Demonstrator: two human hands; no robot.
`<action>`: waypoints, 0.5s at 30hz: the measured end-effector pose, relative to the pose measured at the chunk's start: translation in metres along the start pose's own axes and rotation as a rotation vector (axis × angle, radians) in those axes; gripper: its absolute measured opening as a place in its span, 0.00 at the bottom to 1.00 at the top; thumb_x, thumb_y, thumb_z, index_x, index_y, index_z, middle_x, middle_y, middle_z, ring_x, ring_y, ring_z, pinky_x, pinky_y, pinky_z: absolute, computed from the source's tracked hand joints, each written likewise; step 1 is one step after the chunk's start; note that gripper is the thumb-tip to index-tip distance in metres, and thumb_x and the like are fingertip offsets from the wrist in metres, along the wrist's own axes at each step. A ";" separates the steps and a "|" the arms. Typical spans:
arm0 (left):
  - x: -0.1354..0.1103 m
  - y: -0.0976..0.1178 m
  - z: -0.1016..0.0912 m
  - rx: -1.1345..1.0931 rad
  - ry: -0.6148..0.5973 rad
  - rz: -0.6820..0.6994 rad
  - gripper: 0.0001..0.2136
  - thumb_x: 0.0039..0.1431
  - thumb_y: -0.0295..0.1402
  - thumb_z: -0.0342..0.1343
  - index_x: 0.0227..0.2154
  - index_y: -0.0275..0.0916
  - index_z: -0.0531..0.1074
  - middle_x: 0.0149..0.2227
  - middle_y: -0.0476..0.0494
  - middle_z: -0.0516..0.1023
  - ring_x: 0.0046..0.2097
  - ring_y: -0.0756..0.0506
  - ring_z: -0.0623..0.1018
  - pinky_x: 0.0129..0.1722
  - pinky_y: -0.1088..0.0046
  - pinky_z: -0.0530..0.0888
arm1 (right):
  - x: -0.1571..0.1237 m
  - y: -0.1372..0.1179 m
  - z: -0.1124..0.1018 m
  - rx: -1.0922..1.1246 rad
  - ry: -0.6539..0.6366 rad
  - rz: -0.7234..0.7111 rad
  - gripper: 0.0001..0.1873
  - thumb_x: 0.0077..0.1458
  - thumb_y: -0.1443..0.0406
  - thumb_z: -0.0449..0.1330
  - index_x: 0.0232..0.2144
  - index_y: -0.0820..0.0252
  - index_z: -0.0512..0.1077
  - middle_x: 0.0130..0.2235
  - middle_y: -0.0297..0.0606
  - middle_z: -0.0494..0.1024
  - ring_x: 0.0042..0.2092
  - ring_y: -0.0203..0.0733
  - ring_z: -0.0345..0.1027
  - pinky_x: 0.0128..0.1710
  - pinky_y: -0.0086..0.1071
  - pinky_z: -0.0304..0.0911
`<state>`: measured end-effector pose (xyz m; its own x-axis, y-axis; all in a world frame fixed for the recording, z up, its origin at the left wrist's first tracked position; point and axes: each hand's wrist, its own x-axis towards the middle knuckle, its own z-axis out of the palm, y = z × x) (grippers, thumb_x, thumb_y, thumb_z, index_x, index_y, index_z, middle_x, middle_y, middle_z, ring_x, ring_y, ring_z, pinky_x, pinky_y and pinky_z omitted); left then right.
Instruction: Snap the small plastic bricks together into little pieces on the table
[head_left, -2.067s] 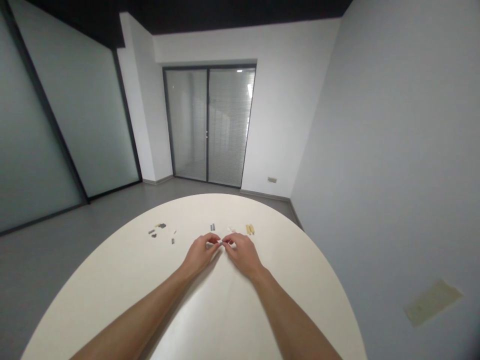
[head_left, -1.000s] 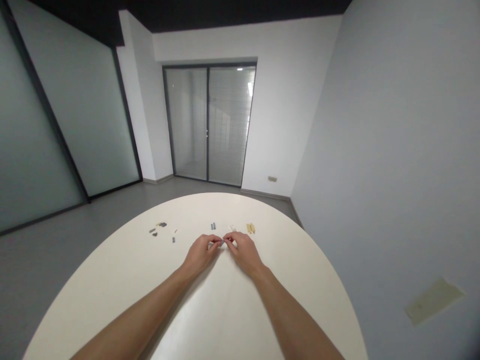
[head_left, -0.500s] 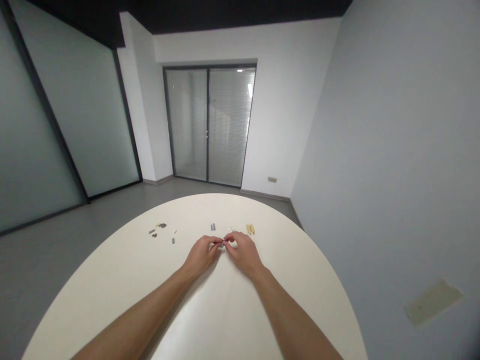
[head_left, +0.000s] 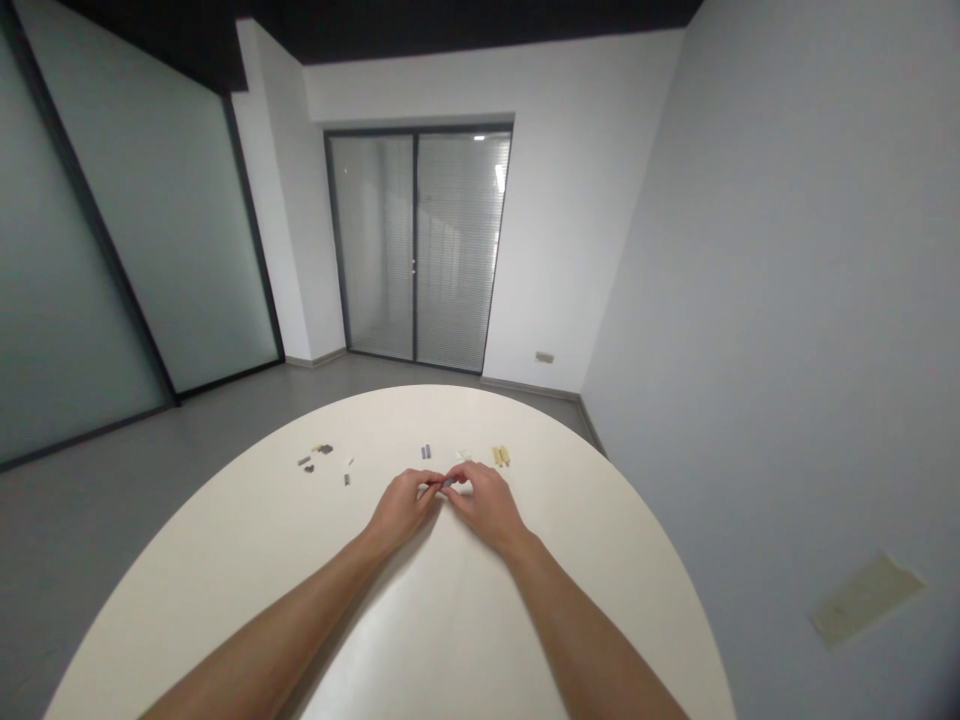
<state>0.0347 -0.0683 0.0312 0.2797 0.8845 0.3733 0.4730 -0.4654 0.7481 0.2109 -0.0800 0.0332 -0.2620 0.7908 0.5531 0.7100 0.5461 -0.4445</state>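
Note:
My left hand (head_left: 403,505) and my right hand (head_left: 485,505) meet at the fingertips over the far middle of a round cream table (head_left: 450,620). Both pinch one small grey and white piece (head_left: 447,485) between them, too small to name exactly. Just beyond the hands lie a small grey brick (head_left: 425,452), a white bit (head_left: 462,456) and two tan pieces (head_left: 499,456).
A scatter of tiny grey and tan parts (head_left: 319,458) lies on the table's far left. A grey wall stands close on the right. Sliding glass doors (head_left: 417,245) close the room's far end, with frosted glass panels on the left.
Both hands stay together at the same spot. Only the fingertips have shifted slightly around the small piece.

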 end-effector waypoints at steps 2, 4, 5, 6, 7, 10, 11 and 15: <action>0.000 -0.001 0.001 -0.012 -0.002 0.005 0.12 0.59 0.33 0.53 0.39 0.41 0.82 0.41 0.44 0.83 0.44 0.42 0.80 0.49 0.68 0.72 | 0.000 0.000 0.000 -0.005 -0.003 0.002 0.07 0.56 0.64 0.65 0.38 0.55 0.74 0.38 0.35 0.79 0.42 0.41 0.71 0.43 0.33 0.61; 0.001 -0.002 0.001 -0.017 -0.008 0.015 0.12 0.59 0.34 0.52 0.38 0.42 0.82 0.41 0.44 0.83 0.44 0.42 0.80 0.49 0.69 0.73 | 0.000 0.000 0.000 -0.003 -0.007 0.007 0.07 0.56 0.64 0.65 0.38 0.55 0.74 0.39 0.35 0.79 0.42 0.41 0.71 0.44 0.34 0.61; 0.001 -0.003 0.002 -0.019 -0.011 0.020 0.12 0.60 0.34 0.52 0.38 0.42 0.82 0.41 0.44 0.83 0.44 0.43 0.80 0.48 0.69 0.73 | 0.000 -0.001 0.000 -0.002 -0.009 0.010 0.07 0.56 0.64 0.65 0.38 0.55 0.74 0.39 0.35 0.79 0.42 0.41 0.71 0.44 0.34 0.61; 0.001 -0.003 0.002 -0.020 -0.013 0.023 0.12 0.60 0.34 0.52 0.38 0.42 0.82 0.41 0.44 0.83 0.44 0.43 0.80 0.48 0.69 0.73 | 0.000 -0.001 0.000 -0.002 -0.011 0.012 0.07 0.56 0.64 0.65 0.38 0.55 0.74 0.39 0.35 0.79 0.42 0.42 0.71 0.44 0.34 0.61; 0.001 -0.003 0.002 -0.020 -0.013 0.025 0.13 0.60 0.34 0.52 0.38 0.42 0.82 0.41 0.44 0.83 0.44 0.43 0.80 0.48 0.69 0.73 | 0.000 -0.001 0.000 -0.001 -0.013 0.012 0.07 0.56 0.64 0.65 0.39 0.55 0.74 0.39 0.35 0.79 0.42 0.42 0.71 0.44 0.34 0.61; 0.001 -0.004 0.002 -0.017 -0.009 0.021 0.13 0.60 0.34 0.52 0.39 0.42 0.82 0.41 0.44 0.83 0.44 0.43 0.80 0.49 0.69 0.72 | 0.000 -0.003 -0.001 -0.002 -0.017 0.011 0.06 0.57 0.65 0.64 0.39 0.55 0.74 0.39 0.35 0.79 0.42 0.42 0.71 0.44 0.34 0.61; 0.001 -0.005 0.002 -0.014 -0.007 0.016 0.13 0.59 0.34 0.52 0.39 0.42 0.82 0.41 0.44 0.83 0.44 0.42 0.80 0.49 0.68 0.72 | 0.000 -0.003 -0.001 -0.003 -0.017 0.011 0.06 0.57 0.65 0.64 0.39 0.55 0.74 0.39 0.35 0.79 0.42 0.42 0.71 0.44 0.34 0.61; 0.001 -0.004 0.001 0.000 -0.003 -0.005 0.13 0.59 0.34 0.53 0.39 0.42 0.82 0.42 0.43 0.83 0.46 0.42 0.80 0.50 0.68 0.72 | 0.000 -0.004 -0.001 -0.012 -0.027 0.014 0.06 0.58 0.64 0.63 0.39 0.55 0.75 0.39 0.35 0.79 0.42 0.41 0.71 0.45 0.34 0.61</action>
<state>0.0339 -0.0656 0.0275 0.2800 0.8869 0.3674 0.4746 -0.4605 0.7501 0.2092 -0.0822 0.0358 -0.2696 0.8054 0.5279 0.7213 0.5321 -0.4433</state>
